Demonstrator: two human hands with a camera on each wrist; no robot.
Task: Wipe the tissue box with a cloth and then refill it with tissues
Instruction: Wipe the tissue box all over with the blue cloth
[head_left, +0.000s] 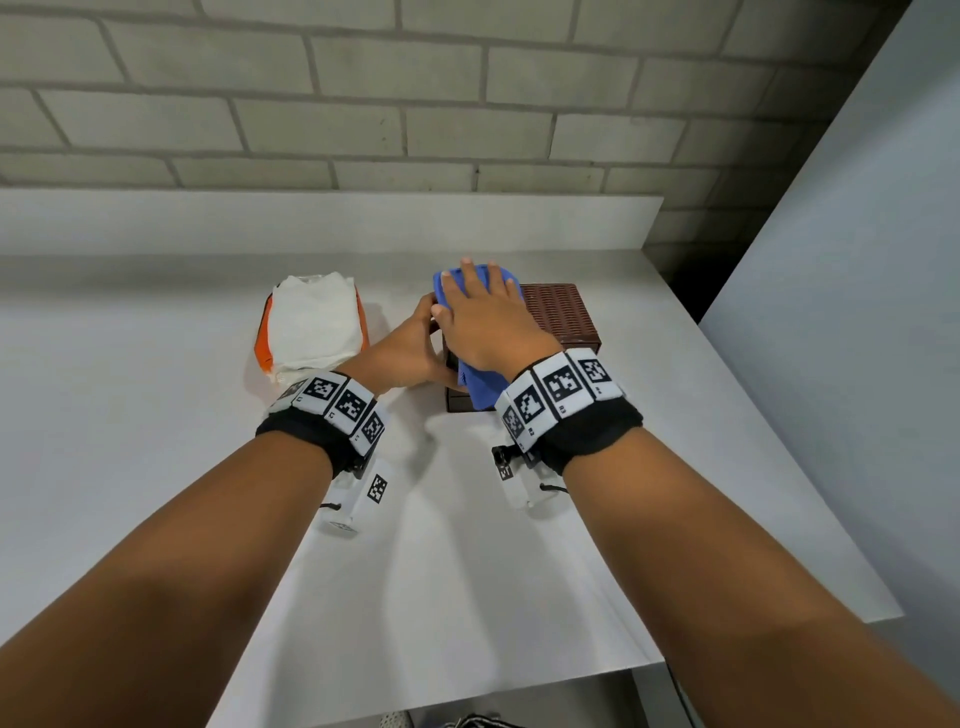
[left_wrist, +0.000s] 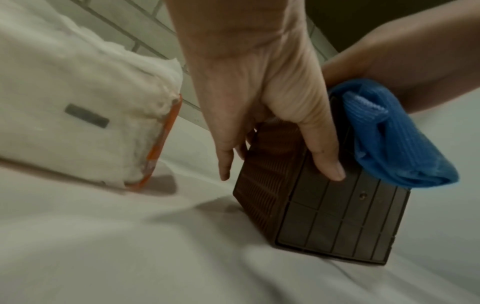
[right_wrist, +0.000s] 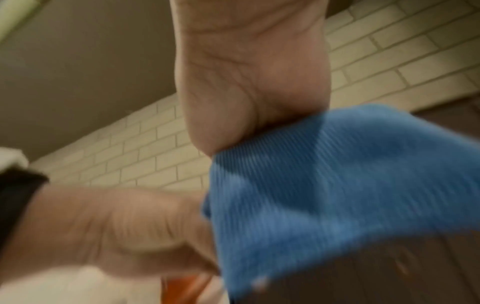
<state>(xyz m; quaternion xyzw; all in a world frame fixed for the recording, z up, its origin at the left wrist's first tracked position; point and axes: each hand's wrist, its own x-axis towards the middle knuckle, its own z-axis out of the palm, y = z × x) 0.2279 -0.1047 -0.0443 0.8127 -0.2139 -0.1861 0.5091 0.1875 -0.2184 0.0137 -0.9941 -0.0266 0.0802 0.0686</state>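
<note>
Tissue box (head_left: 558, 317) top under cloth (head_left: 480, 387)

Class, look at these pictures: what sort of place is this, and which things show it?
Probably a utility or workshop corner: a plain white table against a painted brick wall, holding only a tissue box, blue cloth and tissue pack.

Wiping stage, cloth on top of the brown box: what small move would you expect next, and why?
Probably a sweep of the blue cloth toward the uncovered right part of the tissue box. The right hand presses it flat on the left part, the left hand grips the box's left side to brace it, and the tissue pack lies untouched beside it.
</note>
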